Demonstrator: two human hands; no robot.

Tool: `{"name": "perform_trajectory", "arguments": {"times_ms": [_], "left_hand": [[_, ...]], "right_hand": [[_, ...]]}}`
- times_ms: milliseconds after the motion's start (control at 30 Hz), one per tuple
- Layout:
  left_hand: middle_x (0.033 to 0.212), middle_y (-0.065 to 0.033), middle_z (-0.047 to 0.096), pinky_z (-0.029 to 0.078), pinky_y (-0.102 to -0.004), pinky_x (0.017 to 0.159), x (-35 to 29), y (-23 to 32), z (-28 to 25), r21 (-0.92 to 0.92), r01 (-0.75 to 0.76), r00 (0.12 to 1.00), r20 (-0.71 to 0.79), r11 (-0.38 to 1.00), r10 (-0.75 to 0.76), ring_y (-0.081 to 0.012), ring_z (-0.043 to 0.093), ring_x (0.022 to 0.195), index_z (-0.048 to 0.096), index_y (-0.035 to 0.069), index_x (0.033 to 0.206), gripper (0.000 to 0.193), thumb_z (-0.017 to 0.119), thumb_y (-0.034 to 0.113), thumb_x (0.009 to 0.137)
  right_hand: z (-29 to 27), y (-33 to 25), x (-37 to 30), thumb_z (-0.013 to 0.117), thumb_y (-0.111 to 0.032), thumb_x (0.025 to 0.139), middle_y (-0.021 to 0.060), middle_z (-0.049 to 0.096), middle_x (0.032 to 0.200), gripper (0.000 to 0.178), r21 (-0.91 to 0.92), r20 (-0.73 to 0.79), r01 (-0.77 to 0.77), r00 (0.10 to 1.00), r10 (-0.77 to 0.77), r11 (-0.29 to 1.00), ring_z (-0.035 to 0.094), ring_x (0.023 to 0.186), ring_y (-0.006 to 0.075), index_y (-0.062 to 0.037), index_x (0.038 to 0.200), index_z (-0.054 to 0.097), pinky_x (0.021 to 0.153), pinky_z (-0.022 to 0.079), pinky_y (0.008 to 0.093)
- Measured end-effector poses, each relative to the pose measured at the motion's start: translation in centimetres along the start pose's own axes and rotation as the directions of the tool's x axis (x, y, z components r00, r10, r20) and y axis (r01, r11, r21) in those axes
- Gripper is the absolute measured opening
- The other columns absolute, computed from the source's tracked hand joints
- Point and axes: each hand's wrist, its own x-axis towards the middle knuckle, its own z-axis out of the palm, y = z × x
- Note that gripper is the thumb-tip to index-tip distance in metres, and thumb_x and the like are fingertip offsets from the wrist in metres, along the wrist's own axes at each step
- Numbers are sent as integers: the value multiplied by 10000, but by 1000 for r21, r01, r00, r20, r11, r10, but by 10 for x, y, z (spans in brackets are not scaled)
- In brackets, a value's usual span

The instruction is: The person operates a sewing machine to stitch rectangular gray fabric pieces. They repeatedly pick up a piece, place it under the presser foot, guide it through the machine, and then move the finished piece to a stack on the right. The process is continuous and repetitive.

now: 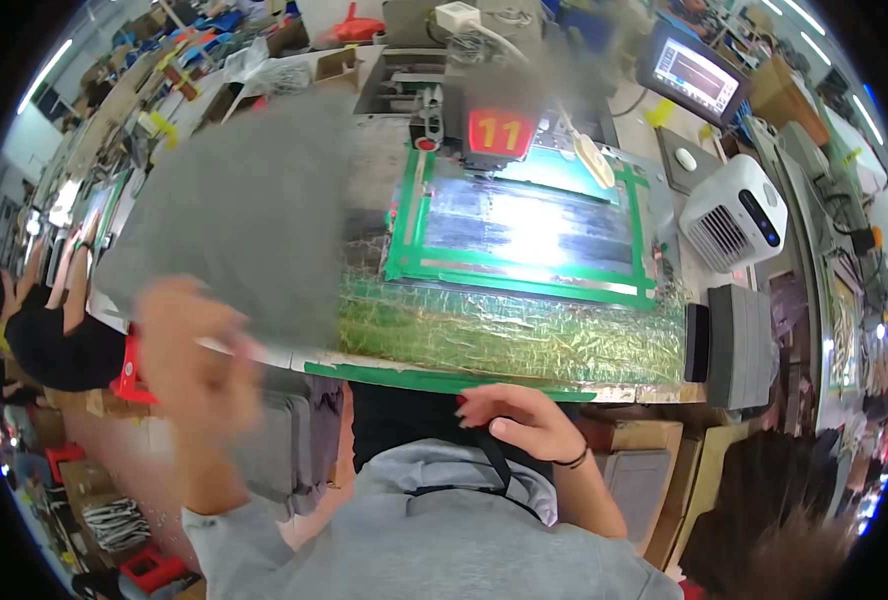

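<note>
My left hand (199, 350), smeared by motion, is at the lower edge of a large grey sheet (234, 215) and appears to grip it. The sheet is blurred as well and covers the left part of the workbench. My right hand (524, 420) rests in front of my waist, just below the bench edge, holding nothing, its fingers loosely apart. On the bench ahead lies a flat dark plate (464, 225) bordered with green tape (524, 272), with a bright glare in its middle. Wrinkled clear film over green (504, 335) covers the bench's near strip.
A red-faced device (499, 132) stands behind the plate. To the right are a white fan unit (734, 215), a stack of grey panels (739, 345), a mouse (685, 158) and a monitor (694, 75). Grey pieces (274, 440) are stacked below the bench. Another person (54, 335) works far left.
</note>
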Motion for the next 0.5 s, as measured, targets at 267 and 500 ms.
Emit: {"name": "perform_trajectory", "arguments": {"times_ms": [267, 500], "left_hand": [[1260, -134, 658, 516, -485, 1008, -50, 116, 180, -784, 411, 890, 455, 464, -20, -362, 631, 1129, 765, 81, 1196, 355, 740, 25, 846], [1455, -183, 626, 379, -580, 1239, -28, 53, 224, -295, 216, 829, 558, 931, -15, -416, 510, 1441, 697, 71, 1361, 402, 705, 192, 978]], "right_hand": [[-8, 16, -11, 714, 8, 958, 140, 623, 1458, 708, 175, -510, 56, 859, 42, 983, 606, 1328, 236, 10, 1599, 415, 1123, 495, 396], [-68, -9, -58, 636, 108, 953, 176, 652, 1433, 753, 115, -851, 214, 525, -15, 970, 672, 1258, 267, 21, 1648, 358, 1084, 540, 406]]}}
